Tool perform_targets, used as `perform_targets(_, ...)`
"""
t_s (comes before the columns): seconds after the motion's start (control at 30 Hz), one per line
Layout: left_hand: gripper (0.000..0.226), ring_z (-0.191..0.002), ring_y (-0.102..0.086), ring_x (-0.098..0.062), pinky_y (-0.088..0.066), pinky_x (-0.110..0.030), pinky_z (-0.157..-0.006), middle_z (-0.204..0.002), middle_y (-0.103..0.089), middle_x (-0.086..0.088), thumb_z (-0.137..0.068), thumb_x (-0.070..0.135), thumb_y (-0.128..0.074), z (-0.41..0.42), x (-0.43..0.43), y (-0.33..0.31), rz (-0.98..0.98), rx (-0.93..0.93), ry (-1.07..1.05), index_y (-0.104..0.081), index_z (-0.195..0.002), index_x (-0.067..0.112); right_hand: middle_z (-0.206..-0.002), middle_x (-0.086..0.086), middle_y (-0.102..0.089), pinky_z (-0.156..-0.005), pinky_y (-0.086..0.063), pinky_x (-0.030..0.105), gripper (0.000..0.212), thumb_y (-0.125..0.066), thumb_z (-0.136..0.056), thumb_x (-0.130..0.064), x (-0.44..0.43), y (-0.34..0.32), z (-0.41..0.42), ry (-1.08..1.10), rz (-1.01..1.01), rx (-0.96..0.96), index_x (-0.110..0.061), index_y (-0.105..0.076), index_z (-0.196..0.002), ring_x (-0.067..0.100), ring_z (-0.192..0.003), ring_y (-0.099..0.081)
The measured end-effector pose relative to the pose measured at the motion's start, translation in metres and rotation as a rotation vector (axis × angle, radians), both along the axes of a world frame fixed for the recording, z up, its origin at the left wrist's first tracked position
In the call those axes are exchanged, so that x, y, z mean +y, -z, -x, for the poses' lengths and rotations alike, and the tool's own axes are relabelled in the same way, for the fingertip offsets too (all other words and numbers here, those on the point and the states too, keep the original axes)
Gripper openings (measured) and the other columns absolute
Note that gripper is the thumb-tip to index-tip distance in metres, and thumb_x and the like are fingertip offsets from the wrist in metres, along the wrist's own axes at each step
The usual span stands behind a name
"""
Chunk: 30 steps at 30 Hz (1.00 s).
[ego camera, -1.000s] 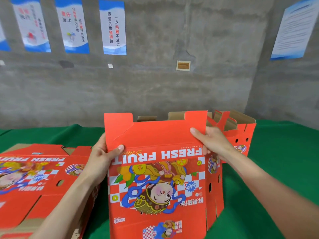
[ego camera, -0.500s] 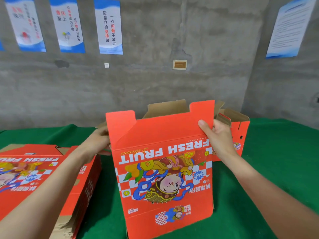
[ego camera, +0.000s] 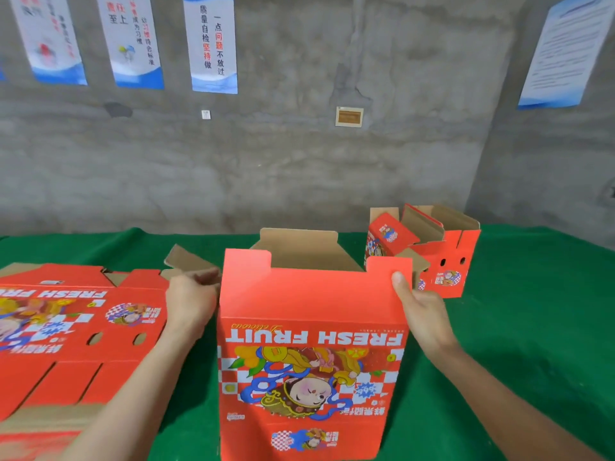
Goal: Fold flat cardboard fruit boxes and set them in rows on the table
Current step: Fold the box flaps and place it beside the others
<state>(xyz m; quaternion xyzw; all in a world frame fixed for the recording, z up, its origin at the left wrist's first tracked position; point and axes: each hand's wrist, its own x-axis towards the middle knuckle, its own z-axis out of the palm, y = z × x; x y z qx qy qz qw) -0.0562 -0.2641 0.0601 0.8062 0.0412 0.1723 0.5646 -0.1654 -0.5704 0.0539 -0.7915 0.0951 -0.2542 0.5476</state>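
Note:
A red "FRESH FRUIT" cardboard box (ego camera: 309,354) stands opened into a tube on the green table (ego camera: 532,327), print upside down, brown top flaps raised. My left hand (ego camera: 191,301) grips its left side flap near the top corner. My right hand (ego camera: 421,307) holds the upper right edge, thumb on the red front panel. A stack of flat red boxes (ego camera: 76,331) lies at the left. One folded red box (ego camera: 436,251) stands at the back right, flaps up.
A grey concrete wall with several hanging posters (ego camera: 213,44) runs behind the table. Green cloth shows to the right of the held box and between it and the flat stack.
The flat box has been spread open into a box shape and lowered onto the table. My left hand moved from the front panel to the left side flap.

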Motion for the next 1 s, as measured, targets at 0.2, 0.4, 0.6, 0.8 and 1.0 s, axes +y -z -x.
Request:
perform_targets(0.2,0.027,-0.092,-0.066,-0.024,-0.052,-0.044,-0.092,-0.105,-0.071,-0.012,-0.088,0.012,-0.061,0.010,-0.006,0.024,0.198,0.029,-0.004,-0.068,-0.114,0.010,-0.043,0.000,-0.049,-0.054,-0.035,0.027,0.058,-0.065,-0.087,-0.040,-0.008,0.025,-0.018,0.079,-0.071,0.113,-0.014,-0.040,-0.042,0.014,-0.044,-0.047)
perform_targets(0.4,0.044,-0.105,-0.061,-0.025,-0.050,-0.036,-0.091,-0.115,-0.065,-0.002,-0.075,0.015,-0.078,0.023,0.000,0.021,-0.033,-0.017,0.115,-0.064,-0.116,0.016,-0.080,0.012,-0.074,-0.077,-0.057,0.042,0.024,-0.065,-0.088,-0.028,0.005,0.022,-0.027,0.005,-0.006,0.140,-0.008,-0.073,-0.078,0.028,-0.076,-0.071)
perform_targets(0.6,0.079,-0.128,-0.043,-0.034,-0.034,-0.033,-0.105,-0.144,-0.040,-0.018,-0.064,0.006,-0.084,0.030,-0.008,0.013,-0.419,-0.150,0.058,-0.047,-0.132,-0.004,-0.155,0.006,-0.028,-0.108,-0.027,0.035,0.028,-0.075,-0.080,-0.033,0.008,0.018,-0.022,0.147,0.385,0.197,-0.012,-0.066,-0.096,0.017,-0.142,-0.025)
perform_targets(0.8,0.085,-0.130,-0.042,-0.033,-0.034,-0.034,-0.107,-0.147,-0.037,-0.017,-0.065,0.009,-0.085,0.028,-0.013,0.011,-0.456,-0.162,0.093,-0.043,-0.138,0.000,-0.160,0.006,0.011,-0.109,0.024,0.047,0.077,-0.065,-0.076,-0.011,0.025,-0.004,-0.024,0.029,1.307,0.042,-0.023,-0.033,-0.145,0.026,-0.141,0.028)
perform_targets(1.0,0.082,-0.129,-0.043,-0.035,-0.035,-0.038,-0.106,-0.145,-0.040,-0.017,-0.066,0.008,-0.083,0.024,-0.009,0.012,-0.531,-0.174,0.131,-0.045,-0.138,0.001,-0.161,-0.004,0.002,-0.118,-0.005,0.047,0.077,-0.044,-0.090,-0.062,0.055,-0.012,-0.066,-0.320,1.096,0.323,-0.029,-0.013,-0.152,0.022,-0.148,0.007)
